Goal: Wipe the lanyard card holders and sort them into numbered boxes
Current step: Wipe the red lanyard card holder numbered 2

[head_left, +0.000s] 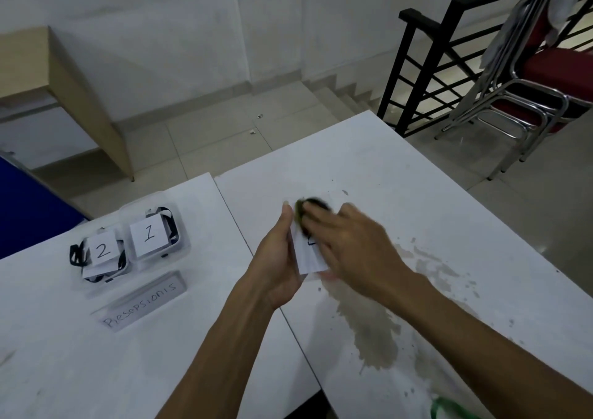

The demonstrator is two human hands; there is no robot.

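My left hand [278, 259] holds a white card holder [308, 258] upright above the right table, gripping its left edge. My right hand [349, 242] lies flat over the card's face, blurred by motion, and presses a dark greenish cloth [309, 208] against its upper part. To the left stand two clear plastic boxes: box 1 [149, 232] and box 2 [101, 253], each with a numbered paper label and with black-lanyard card holders inside.
A clear sign plate with handwritten text [141, 300] lies in front of the boxes. A wet stain [369, 328] spreads over the right table [417, 226]. A gap runs between the two tables. Stacked red chairs [545, 91] and a black railing [423, 75] stand far right.
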